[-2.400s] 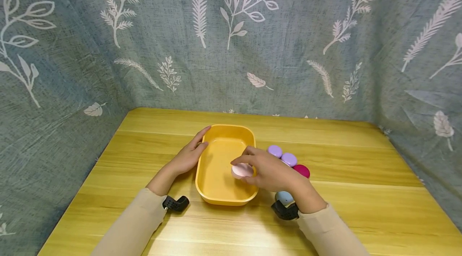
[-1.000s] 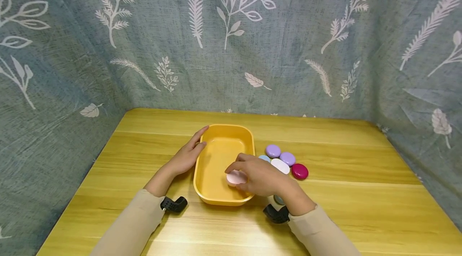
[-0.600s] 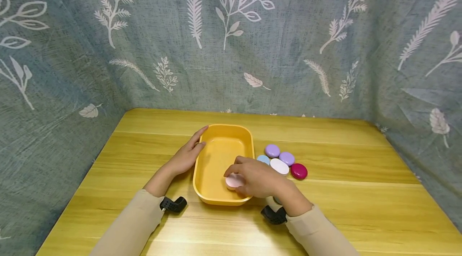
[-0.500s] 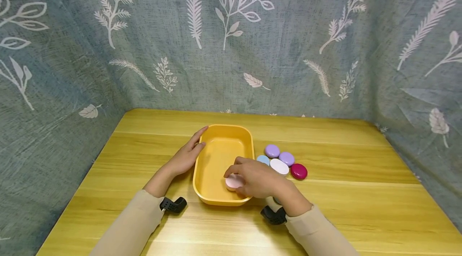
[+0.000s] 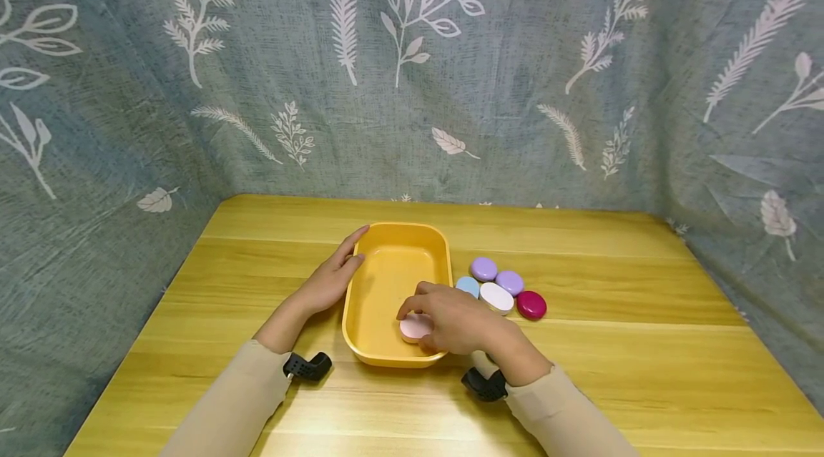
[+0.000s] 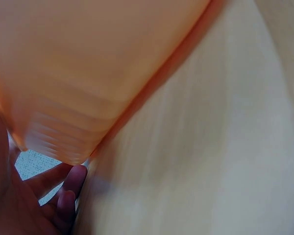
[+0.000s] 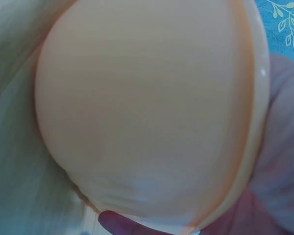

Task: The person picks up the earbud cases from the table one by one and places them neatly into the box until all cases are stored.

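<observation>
A yellow plastic bin (image 5: 386,278) stands on the wooden table. My left hand (image 5: 330,284) grips its left wall, the thumb at the rim and the other fingers outside; the left wrist view shows those fingers (image 6: 66,203) bent near the bin's outer corner. My right hand (image 5: 453,317) reaches over the right rim and pinches a pale pink, oval, smooth-edged piece (image 5: 415,328) between thumb and fingers, low inside the bin's near right corner. In the right wrist view the bin's outer wall (image 7: 147,107) fills the picture and hides the pink piece.
Right of the bin lie two lilac rounded pieces (image 5: 483,269), a light blue piece (image 5: 468,287), a white oval piece (image 5: 496,298) and a crimson piece (image 5: 531,305). My right wrist partly covers another pale thing (image 5: 483,364). A leaf-patterned curtain (image 5: 412,85) surrounds the table.
My right hand has moved the pink piece down and nearer to me, into the bin's near right corner. The light blue and white pieces have come out from behind the hand. My left hand stays put.
</observation>
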Motion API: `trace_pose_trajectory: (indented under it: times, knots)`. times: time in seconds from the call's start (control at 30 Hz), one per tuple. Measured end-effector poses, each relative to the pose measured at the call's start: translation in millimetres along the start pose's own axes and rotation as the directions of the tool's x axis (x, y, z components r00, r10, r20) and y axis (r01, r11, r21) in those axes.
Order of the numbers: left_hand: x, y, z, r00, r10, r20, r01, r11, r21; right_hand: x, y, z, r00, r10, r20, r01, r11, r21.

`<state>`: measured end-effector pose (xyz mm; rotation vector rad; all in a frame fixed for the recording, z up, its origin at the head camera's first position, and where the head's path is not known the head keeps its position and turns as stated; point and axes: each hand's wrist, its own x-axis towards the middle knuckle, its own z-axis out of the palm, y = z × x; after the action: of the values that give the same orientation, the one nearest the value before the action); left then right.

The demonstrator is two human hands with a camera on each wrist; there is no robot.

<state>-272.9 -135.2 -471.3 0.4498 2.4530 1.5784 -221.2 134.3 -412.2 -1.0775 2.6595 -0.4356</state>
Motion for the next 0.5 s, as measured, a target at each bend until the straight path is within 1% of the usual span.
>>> trace_pose_trajectory:
  times: [0.23,0.5]
  knots:
    - [-0.5,0.4,0.0,1.0,-0.003,-0.001,0.003,1.0,-0.005,0.7,-1.0,0.1,1.0,0.023,0.01,-0.023,1.0,-0.002]
    - [-0.7,1.2,0.2,1.0,-0.006,-0.001,0.006,1.0,-0.006,0.0,-1.2,-1.0,1.0,0.019,0.011,-0.019,1.0,0.008]
